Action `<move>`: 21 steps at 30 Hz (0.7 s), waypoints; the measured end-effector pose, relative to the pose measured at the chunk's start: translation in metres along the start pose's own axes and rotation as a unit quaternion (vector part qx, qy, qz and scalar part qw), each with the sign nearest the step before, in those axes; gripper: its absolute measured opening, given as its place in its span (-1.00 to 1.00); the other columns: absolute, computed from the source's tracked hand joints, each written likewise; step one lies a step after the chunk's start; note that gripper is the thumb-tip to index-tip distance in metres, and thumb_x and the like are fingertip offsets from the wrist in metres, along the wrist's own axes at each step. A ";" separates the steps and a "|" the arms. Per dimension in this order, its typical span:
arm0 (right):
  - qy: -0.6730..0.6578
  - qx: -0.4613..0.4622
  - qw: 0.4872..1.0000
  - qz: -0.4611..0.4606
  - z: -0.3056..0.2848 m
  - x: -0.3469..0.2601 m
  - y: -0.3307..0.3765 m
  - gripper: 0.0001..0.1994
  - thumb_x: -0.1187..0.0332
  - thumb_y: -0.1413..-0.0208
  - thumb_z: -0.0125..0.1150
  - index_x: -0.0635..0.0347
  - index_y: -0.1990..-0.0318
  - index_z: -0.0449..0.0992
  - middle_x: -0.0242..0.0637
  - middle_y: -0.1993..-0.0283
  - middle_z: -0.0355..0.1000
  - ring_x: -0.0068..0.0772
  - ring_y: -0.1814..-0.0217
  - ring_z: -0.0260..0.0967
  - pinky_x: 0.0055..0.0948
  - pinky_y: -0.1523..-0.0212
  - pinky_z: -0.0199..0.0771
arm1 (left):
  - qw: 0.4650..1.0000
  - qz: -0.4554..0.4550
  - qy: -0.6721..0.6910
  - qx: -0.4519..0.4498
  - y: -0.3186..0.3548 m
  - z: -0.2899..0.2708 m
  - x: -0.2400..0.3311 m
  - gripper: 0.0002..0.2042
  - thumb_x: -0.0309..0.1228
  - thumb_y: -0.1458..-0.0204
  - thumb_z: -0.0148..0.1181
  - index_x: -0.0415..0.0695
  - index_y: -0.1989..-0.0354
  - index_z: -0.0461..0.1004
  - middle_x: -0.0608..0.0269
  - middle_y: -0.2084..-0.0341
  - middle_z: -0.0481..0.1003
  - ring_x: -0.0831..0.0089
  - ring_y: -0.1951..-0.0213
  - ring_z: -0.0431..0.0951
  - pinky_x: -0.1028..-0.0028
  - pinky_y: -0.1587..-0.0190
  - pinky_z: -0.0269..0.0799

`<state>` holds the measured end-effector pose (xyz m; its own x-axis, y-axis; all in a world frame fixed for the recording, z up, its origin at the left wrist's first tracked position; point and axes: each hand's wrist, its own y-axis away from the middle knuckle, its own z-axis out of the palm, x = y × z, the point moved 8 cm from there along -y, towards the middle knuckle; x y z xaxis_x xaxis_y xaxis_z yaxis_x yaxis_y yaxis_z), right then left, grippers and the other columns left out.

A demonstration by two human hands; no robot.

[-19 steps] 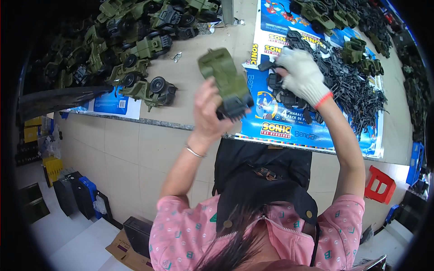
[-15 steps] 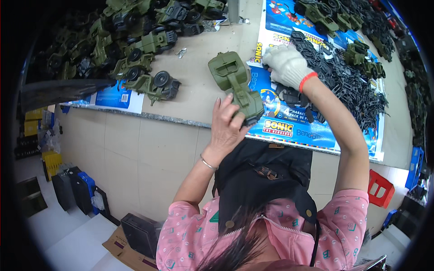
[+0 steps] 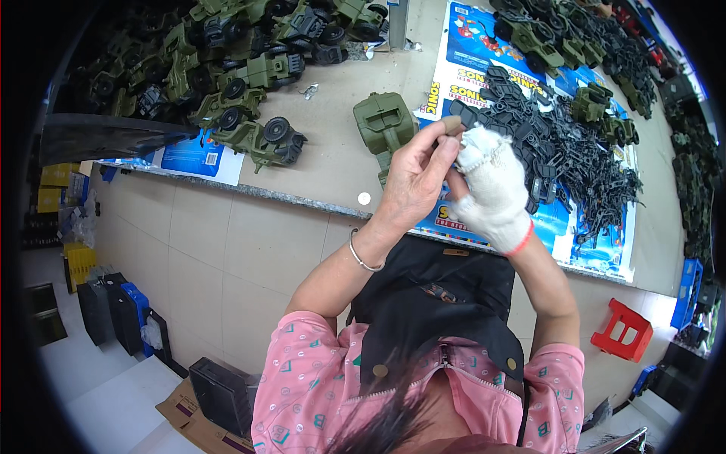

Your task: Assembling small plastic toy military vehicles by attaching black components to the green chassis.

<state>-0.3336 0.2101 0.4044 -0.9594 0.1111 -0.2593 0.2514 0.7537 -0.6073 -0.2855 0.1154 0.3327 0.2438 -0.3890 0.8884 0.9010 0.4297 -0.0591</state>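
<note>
The counter (image 3: pixel 329 140) carries everything, with a heap of olive-green toy jeeps (image 3: pixel 184 72) massed at its far left, probably stacked to leave working room in front. A blue printed sheet (image 3: pixel 476 41) lies on the right, likely spread as a liner, and on it rests a loose pile of black plastic parts (image 3: pixel 590 151), within easy reach of the right hand. The right hand (image 3: pixel 495 185), in a white glove, has its fingers curled in to meet the left hand (image 3: pixel 416 178), which is bare, thumb and forefinger drawn close together. Whether either pinches anything I cannot tell. Just beyond the left hand, an olive-green jeep body (image 3: pixel 382 125) lies on the counter, its near end hidden, presumably put down to free both hands.
</note>
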 end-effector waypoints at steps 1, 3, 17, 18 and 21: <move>-0.041 -0.012 0.999 -0.008 -0.003 0.005 0.009 -0.73 0.38 -0.05 0.39 0.15 0.07 0.60 -0.17 0.18 0.52 -0.19 0.14 0.55 -0.24 0.10 0.55 | 0.999 0.001 -0.030 -0.019 0.002 -0.001 -0.001 -0.60 -0.41 -0.39 0.04 -0.35 -0.31 0.32 0.12 -0.02 0.56 0.50 0.01 0.59 0.47 0.00 0.60; -0.294 -0.026 0.938 0.183 -0.003 0.035 0.029 -0.60 0.30 -0.08 0.43 0.18 -0.08 0.59 -0.17 0.15 0.50 -0.23 0.11 0.53 -0.30 0.10 0.54 | 0.995 0.018 -0.094 -0.038 0.010 0.000 0.003 -0.74 -0.50 -0.38 0.00 -0.34 -0.13 0.47 0.12 -0.02 0.56 0.47 0.01 0.61 0.41 0.04 0.67; -0.567 -0.045 0.689 0.449 0.092 0.109 0.046 -0.74 0.34 -0.22 0.35 0.23 0.04 0.48 -0.40 0.25 0.41 -0.53 0.26 0.38 -0.55 0.25 0.37 | 0.820 0.114 -0.560 -0.029 -0.024 -0.111 0.031 -0.32 -0.24 0.06 0.51 -0.20 -0.26 0.43 0.05 -0.31 0.30 0.07 -0.36 0.34 0.21 -0.35 0.34; -0.566 -0.043 0.688 0.452 0.093 0.112 0.046 -0.74 0.34 -0.22 0.35 0.23 0.04 0.48 -0.40 0.25 0.41 -0.53 0.26 0.38 -0.55 0.25 0.37 | 0.840 0.093 -0.532 -0.047 -0.025 -0.105 0.028 -0.34 -0.24 0.08 0.51 -0.22 -0.22 0.46 0.06 -0.27 0.33 0.08 -0.32 0.39 0.22 -0.32 0.38; -0.491 0.024 0.731 0.473 0.076 0.116 0.051 -0.73 0.31 -0.27 0.28 0.31 0.01 0.50 -0.41 0.26 0.42 -0.59 0.27 0.36 -0.57 0.22 0.36 | 0.736 0.157 -0.658 0.033 -0.003 -0.097 0.052 -0.44 -0.17 0.16 0.55 -0.21 0.01 0.54 0.11 0.00 0.47 0.12 0.01 0.55 0.23 0.01 0.52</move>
<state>-0.4219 0.2120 0.2861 0.1955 0.0304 -0.9802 0.7697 0.6146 0.1726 -0.2407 0.0145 0.3347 -0.1607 0.8446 0.5107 0.8449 0.3852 -0.3712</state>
